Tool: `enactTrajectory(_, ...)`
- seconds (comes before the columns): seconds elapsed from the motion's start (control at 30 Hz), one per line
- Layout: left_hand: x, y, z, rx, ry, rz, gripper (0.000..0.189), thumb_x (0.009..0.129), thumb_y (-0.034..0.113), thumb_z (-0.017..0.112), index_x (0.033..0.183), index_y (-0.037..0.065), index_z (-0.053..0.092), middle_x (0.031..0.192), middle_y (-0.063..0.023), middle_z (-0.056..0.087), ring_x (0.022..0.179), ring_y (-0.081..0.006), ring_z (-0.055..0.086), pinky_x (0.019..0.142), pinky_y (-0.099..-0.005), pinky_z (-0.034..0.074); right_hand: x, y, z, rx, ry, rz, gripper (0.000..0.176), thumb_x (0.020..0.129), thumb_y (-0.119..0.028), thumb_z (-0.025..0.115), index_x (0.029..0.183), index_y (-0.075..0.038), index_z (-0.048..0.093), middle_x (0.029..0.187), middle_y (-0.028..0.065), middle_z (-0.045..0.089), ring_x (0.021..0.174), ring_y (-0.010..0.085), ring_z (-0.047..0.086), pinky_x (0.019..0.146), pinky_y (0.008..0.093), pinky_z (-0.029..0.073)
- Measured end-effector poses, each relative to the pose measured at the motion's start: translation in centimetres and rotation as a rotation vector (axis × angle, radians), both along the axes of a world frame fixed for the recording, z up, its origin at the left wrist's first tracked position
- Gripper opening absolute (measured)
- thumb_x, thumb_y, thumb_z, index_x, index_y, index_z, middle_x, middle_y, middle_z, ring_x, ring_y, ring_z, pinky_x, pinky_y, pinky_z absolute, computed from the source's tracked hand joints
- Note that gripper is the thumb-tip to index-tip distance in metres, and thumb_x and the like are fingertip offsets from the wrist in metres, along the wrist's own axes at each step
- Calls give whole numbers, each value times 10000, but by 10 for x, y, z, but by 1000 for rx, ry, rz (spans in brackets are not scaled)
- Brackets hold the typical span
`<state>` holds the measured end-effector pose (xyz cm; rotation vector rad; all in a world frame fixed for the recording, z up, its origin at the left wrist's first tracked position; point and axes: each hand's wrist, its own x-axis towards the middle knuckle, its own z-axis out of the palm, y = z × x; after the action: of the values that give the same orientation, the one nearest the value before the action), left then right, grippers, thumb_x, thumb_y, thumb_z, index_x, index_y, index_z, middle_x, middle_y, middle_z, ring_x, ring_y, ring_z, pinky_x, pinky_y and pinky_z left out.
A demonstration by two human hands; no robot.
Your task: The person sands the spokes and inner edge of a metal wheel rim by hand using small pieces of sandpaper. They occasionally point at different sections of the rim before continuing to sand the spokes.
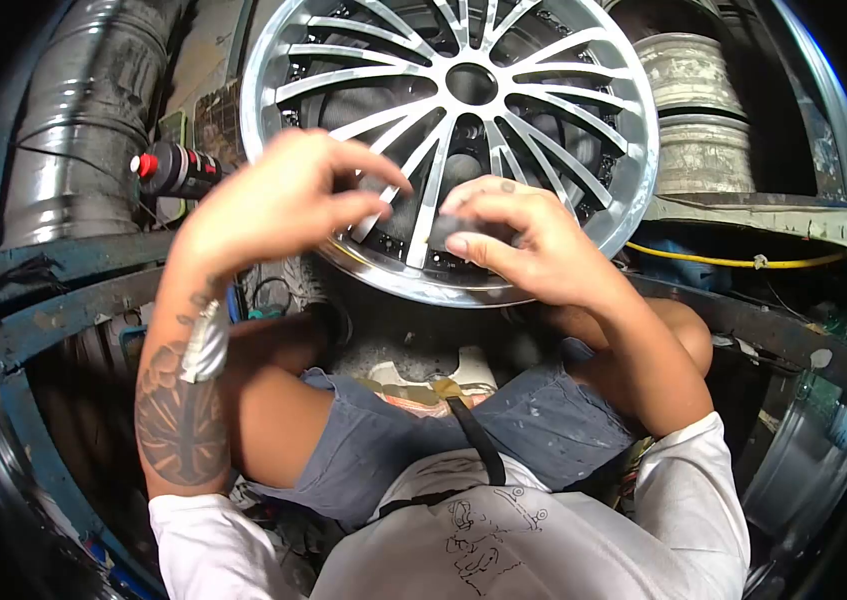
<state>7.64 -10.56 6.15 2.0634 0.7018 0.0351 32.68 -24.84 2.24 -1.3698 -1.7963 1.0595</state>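
A large silver alloy wheel (503, 82), with paired bright spokes (421, 235) around a round centre hole, fills the upper middle of the frame, its face turned up toward the person; what supports it cannot be made out. No tyre shows on its polished outer lip (423, 291).

The left hand (308, 190), left of centre, hangs over the lower left spokes, loosely curled, thumb and forefinger apart with nothing visible between them. The right hand (533, 235), just right of centre, is over the lower spokes, thumb and fingers drawn together and apparently pinching a small dark grey piece (446, 234), too blurred to name. Whether either hand touches the metal cannot be told.

The wheel looks stiff and fairly heavy, better lifted with both hands at opposite sides of the lip than by one spoke. Its smooth surface would probably slip under dusty fingers, and the bright finish could scratch. The grey piece is likely light, easily held in a fingertip pinch.

A black bottle with a red cap (191, 172) lies at the upper left; a thin yellow hose (713, 260) crosses right of centre, below worn, whitish metal cylinders (693, 85).
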Motion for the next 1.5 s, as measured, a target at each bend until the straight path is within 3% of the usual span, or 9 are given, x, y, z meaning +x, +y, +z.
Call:
enactTrajectory(0.27,24,8,-3,-540,50,-42,231,932,159,832,1089,0,774,954,3,758,885,-53,650,781,-265,531,-9,-2,6,-492,522,-196,229,1027,-233,745,1053,-8,710,902,-2,707,797,45,587,720,259,498)
enactTrajectory(0.47,28,9,-9,-175,-51,-104,218,911,122,818,1063,-31,783,916,-97,786,843,-145,715,797,-322,560,-6,1,10,-879,930,-60,369,1051,-230,692,1338,-29,576,1107,120,754,936,187,761,861,330,610)
enactTrajectory(0.6,29,7,-13,-3,-139,-110,197,884,93,809,1055,-4,797,900,-159,783,846,-232,753,798,-357,576,-8,5,5,-876,1077,-123,250,1001,-110,668,1219,2,621,1043,124,732,899,219,754,830,330,609)
enactTrajectory(0.67,31,6,-14,-3,-123,-76,214,861,98,828,1051,6,799,857,-149,774,814,-221,739,776,-351,567,-1,7,-4,-764,845,-136,145,986,-116,724,987,-83,583,943,29,631,795,102,604,743,257,489)
enactTrajectory(0.73,27,8,-11,74,-56,-23,269,824,123,860,1065,21,796,792,-127,753,752,-204,700,728,-345,544,-1,5,-2,-576,516,-142,374,928,-117,777,776,-129,436,831,-28,538,798,69,523,695,273,417)
enactTrajectory(0.87,0,28,-22,349,-19,216,389,845,231,854,1177,48,766,861,-176,747,752,-243,713,742,-373,554,-11,-9,-12,-10,-306,-45,240,829,-117,774,831,-43,546,885,137,575,781,328,598,707,425,501)
enactTrajectory(0.97,-20,39,-18,573,271,493,469,865,337,825,1262,101,747,996,-189,775,946,-351,759,839,-431,576,-19,-13,-19,214,-593,91,181,867,-101,740,1029,-54,676,950,130,626,856,320,668,731,452,535)
enactTrajectory(1.27,-56,75,-54,484,555,630,417,898,377,790,1239,140,755,1162,-165,781,1102,-381,742,930,-508,575,-19,6,-11,285,-772,332,387,852,-126,672,1196,-227,817,773,25,699,702,249,710,689,401,561)
enactTrajectory(1.5,-49,69,-40,508,567,618,465,892,315,809,1275,58,751,939,-195,789,939,-344,779,865,-456,586,-22,5,-14,182,-687,303,486,777,-34,713,1177,-284,828,751,44,670,628,290,668,581,414,538)
